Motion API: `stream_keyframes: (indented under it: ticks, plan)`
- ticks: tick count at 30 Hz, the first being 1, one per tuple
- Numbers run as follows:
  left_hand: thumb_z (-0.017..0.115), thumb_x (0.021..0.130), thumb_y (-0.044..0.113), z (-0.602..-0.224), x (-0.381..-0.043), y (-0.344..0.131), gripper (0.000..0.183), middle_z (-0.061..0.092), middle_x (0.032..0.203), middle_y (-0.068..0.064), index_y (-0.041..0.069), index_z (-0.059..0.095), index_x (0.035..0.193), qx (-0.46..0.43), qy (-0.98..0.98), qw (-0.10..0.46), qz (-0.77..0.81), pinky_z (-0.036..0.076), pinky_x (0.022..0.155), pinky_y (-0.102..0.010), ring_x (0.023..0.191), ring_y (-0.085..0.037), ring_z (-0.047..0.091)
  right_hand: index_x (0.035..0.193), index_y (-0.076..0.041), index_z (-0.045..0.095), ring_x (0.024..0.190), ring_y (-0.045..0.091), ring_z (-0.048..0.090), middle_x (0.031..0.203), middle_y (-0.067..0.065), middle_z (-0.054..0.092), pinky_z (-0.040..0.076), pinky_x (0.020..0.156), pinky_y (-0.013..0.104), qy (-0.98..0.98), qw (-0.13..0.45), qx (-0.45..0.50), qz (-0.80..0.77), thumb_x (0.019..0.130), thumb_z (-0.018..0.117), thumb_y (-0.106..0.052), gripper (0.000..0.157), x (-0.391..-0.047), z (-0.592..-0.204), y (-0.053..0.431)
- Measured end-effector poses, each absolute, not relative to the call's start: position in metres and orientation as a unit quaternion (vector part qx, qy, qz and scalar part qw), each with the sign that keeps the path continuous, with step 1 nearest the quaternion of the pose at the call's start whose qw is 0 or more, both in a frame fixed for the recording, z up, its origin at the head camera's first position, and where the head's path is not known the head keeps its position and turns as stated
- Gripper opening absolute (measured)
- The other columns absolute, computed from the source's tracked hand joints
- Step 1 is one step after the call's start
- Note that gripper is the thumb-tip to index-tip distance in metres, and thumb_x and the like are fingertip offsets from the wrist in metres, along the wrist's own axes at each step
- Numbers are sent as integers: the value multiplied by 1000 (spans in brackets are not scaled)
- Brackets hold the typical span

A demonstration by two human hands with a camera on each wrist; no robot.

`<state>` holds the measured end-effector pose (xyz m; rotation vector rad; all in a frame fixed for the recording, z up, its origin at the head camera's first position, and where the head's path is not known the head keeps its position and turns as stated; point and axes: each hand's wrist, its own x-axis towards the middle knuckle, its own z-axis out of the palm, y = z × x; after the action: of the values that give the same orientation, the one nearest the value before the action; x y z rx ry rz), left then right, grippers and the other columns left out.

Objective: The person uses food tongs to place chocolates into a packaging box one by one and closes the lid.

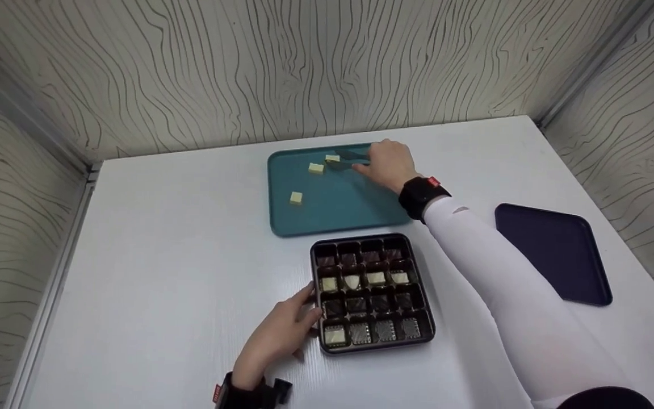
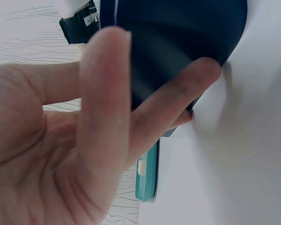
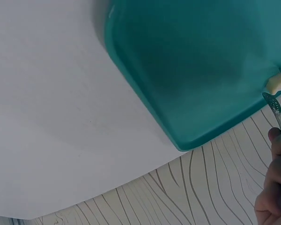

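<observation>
A pair of tongs (image 1: 354, 158) is grasped in the right hand (image 1: 388, 165), the fingers curled round the handle end; the ridged metal tips (image 3: 275, 104) are set about a pale cube (image 1: 332, 159) at the far edge of the teal tray (image 1: 338, 213). Whether the cube is already squeezed between the tips or only touched cannot be told, since the wrist view shows just one tip beside it. The cube is judged to be light, fairly firm yet easily dented or crumbled, and somewhat slippery against metal, so it is best taken across two flat opposite faces, near the middle, with gentle pressure. Two more cubes lie on the same tray: one (image 1: 315, 168) just beside the first, another (image 1: 296, 197) further toward the near left.

The left hand (image 1: 281, 335) is relaxed, with straight fingers (image 2: 107, 93) laid against the left wall of the dark box (image 1: 371, 346); nothing is clasped in it. The box stands on the white worktop (image 1: 179, 272) just in front of the tray, divided into square cells. Dark pieces are seen in most cells; pale pieces fill the second row from the far side, and one more sits in the near left corner. A dark lid (image 1: 557, 250) lies flat, well apart to the right.
</observation>
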<state>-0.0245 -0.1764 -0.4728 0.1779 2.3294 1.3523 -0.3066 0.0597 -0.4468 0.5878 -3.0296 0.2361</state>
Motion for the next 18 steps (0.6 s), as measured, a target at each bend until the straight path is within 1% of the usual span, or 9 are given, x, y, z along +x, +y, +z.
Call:
stream_keyframes:
  ticks: [3,4,6,8,10,13,15,17,18]
  plan:
    - [57,108,25,-474,-25,-178,66,60,149,-29,-3,33,162,59,837,225,495,62,91,-43,49,-21,68,59,-16,30,53,12,26,57,-6,22,22,53,29,-977,18,196,78,100,70,-45,64,-309,-446,55]
    - [57,108,25,-474,-24,-178,66,59,149,-30,-3,32,163,57,833,229,500,63,87,-41,49,-21,68,58,-16,30,53,12,26,57,-6,21,22,53,29,-977,15,198,77,100,70,-45,64,-309,-445,55]
    - [57,108,26,-475,-24,-178,66,60,149,-29,-3,33,163,56,832,229,502,63,85,-37,47,-21,67,58,-16,29,52,12,25,57,-6,21,22,53,29,-976,10,204,73,99,71,-44,65,-309,-442,54]
    - [58,108,26,-474,-25,-178,66,60,147,-31,-2,32,163,53,830,230,506,63,78,-34,47,-22,66,58,-17,29,52,11,24,57,-6,20,21,53,29,-975,2,210,70,99,71,-44,65,-308,-438,53]
    - [57,108,25,-473,-25,-178,66,61,146,-32,-2,31,163,47,825,234,513,62,66,-36,48,-24,67,57,-17,29,52,11,23,57,-6,20,20,53,29,-974,-5,215,70,98,72,-44,65,-307,-434,52]
    - [57,108,27,-472,-25,-178,65,64,142,-30,-2,34,162,51,839,225,492,63,80,-44,49,-17,65,56,-17,30,52,12,25,56,-7,21,22,52,29,-974,-14,216,68,98,72,-44,65,-307,-429,47]
    - [57,109,27,-472,-24,-178,65,66,140,-28,-2,35,162,54,846,222,482,61,91,-51,48,-12,63,56,-17,31,52,12,26,55,-6,22,22,52,29,-974,-16,214,67,98,72,-43,64,-307,-429,44]
    - [57,109,28,-472,-24,-177,64,71,135,-26,-3,36,161,57,851,220,474,57,103,-52,46,-7,60,56,-17,31,52,12,27,54,-6,22,23,52,29,-974,-17,213,70,99,71,-41,64,-307,-430,41]
    - [57,109,27,-472,-24,-177,64,71,134,-26,-3,36,161,57,850,220,475,57,103,-52,43,-7,58,56,-17,30,51,12,26,54,-6,21,22,52,29,-974,-16,213,72,99,71,-40,64,-307,-430,40]
